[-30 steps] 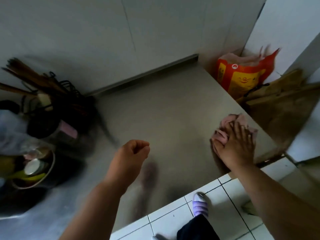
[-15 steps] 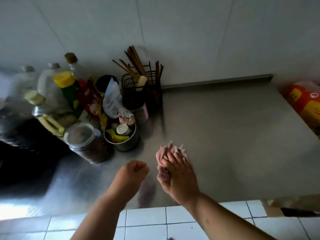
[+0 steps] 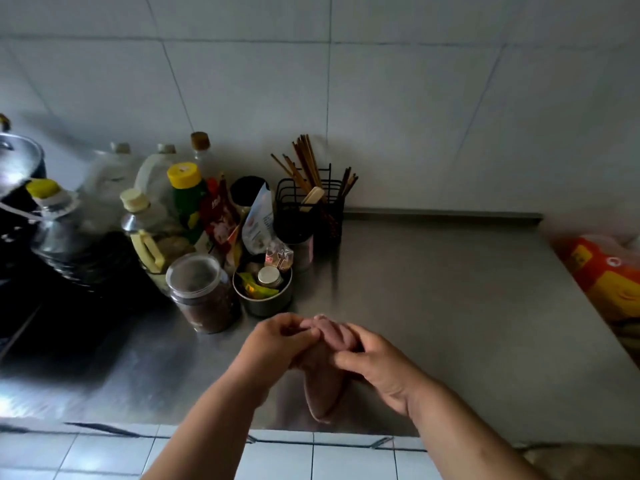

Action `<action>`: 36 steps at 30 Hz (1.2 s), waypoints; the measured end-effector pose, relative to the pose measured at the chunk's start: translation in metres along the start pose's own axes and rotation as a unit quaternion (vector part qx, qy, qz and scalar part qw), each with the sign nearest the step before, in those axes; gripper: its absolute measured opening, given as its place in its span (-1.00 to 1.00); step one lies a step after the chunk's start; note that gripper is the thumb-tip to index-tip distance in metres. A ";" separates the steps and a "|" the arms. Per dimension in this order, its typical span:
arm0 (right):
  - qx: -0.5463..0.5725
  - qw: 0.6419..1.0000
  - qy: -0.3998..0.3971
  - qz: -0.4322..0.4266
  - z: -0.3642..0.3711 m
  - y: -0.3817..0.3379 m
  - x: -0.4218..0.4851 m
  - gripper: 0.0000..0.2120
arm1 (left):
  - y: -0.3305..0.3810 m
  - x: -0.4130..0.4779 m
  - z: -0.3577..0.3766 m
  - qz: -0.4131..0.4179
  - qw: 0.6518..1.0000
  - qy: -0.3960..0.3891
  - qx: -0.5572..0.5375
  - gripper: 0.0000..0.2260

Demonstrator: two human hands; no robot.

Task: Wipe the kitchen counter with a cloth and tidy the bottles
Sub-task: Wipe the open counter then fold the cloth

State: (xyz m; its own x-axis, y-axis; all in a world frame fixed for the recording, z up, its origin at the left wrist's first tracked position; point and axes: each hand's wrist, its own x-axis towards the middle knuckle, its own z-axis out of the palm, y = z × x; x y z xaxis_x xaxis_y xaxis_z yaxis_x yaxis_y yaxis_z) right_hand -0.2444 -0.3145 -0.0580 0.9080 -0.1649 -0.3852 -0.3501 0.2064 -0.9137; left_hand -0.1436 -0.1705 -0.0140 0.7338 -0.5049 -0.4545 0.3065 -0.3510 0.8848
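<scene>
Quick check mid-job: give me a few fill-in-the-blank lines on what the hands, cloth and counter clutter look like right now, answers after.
1. The pink cloth is held by ____ hands at once: the left hand and the right hand.
2. The black wire holder against the wall is full of ____.
3. The green bottle has a ____ cap.
4. The bottles stand to the ____ of the hands.

Answers: both; chopsticks; yellow; left
</scene>
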 end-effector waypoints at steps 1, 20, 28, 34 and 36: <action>-0.057 0.998 0.009 0.001 -0.012 -0.006 -0.005 -0.58 | 0.005 0.001 0.001 0.009 1.000 0.015 -0.020 -0.89; -0.425 0.887 0.174 -0.052 -0.120 -0.024 -0.025 -0.71 | 0.018 0.025 0.023 0.019 0.997 0.014 0.068 -0.66; -0.532 0.815 0.232 -0.009 -0.151 -0.050 -0.020 -0.83 | 0.038 0.026 0.021 0.093 0.989 0.109 0.026 -0.69; -0.337 0.876 0.307 -0.159 -0.149 -0.076 -0.033 -0.87 | 0.065 0.011 0.024 0.158 0.981 0.105 -0.041 -0.80; -0.355 0.880 0.283 -0.136 -0.149 -0.071 -0.043 -0.85 | 0.061 0.008 0.023 0.147 0.984 0.091 -0.048 -0.82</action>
State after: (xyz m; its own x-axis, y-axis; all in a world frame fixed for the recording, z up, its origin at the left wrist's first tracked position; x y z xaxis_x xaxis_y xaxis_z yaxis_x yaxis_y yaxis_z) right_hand -0.2924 -0.4659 0.0041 0.7904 -0.6112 0.0410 -0.3762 -0.5372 -0.7549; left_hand -0.1329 -0.2137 0.0337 0.8933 -0.4206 -0.1583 0.1131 -0.1305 0.9850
